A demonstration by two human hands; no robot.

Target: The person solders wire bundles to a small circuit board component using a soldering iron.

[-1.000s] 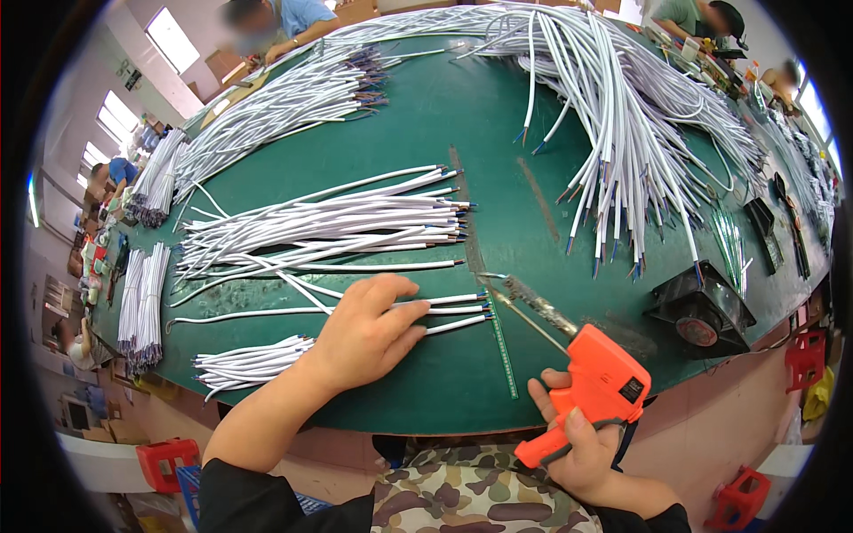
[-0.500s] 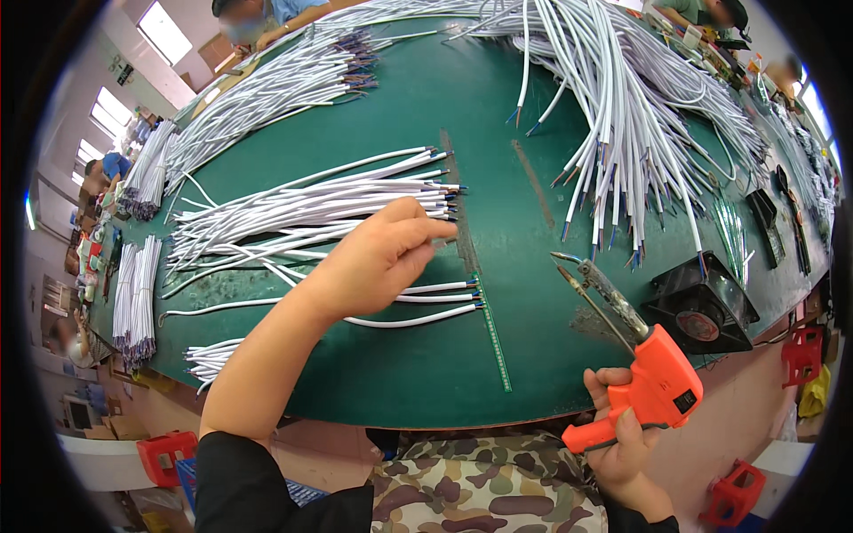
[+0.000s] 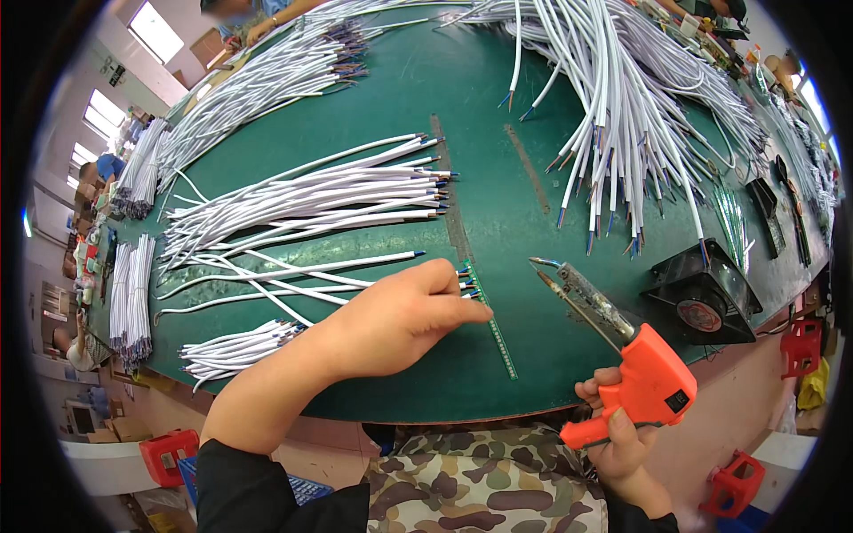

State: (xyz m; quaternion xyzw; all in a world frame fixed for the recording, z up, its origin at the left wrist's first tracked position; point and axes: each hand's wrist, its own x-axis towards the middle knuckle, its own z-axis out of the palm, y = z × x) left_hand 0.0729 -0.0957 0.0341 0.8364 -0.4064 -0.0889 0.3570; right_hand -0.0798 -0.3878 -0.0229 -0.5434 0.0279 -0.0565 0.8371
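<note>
My right hand (image 3: 622,440) is wrapped round the handle of an orange-red soldering gun (image 3: 653,377). Its metal tip points up and left over the green table, near a narrow green circuit board strip (image 3: 499,333). Over the cable ends at this strip hangs my left hand (image 3: 409,315), thumb and fingers drawn together; what lies in them, if anything, is hidden. Bits of blue-ended cable show beyond the fingers at the strip's upper part. Just beyond the hand, a single white cable (image 3: 355,264) lies apart from a bunch of white cables (image 3: 311,200) with stripped coloured ends.
A black fan (image 3: 702,293) stands right of the soldering gun. Large heaps of white cables (image 3: 613,115) cover the far right and far left (image 3: 258,89). Tied cable bundles (image 3: 131,298) lie at the left edge. Other people sit beyond the table (image 3: 240,13).
My left hand has come nearer and to the right, from the bunch's ends to the strip, with the fingers still drawn together. The soldering gun has shifted slightly left.
</note>
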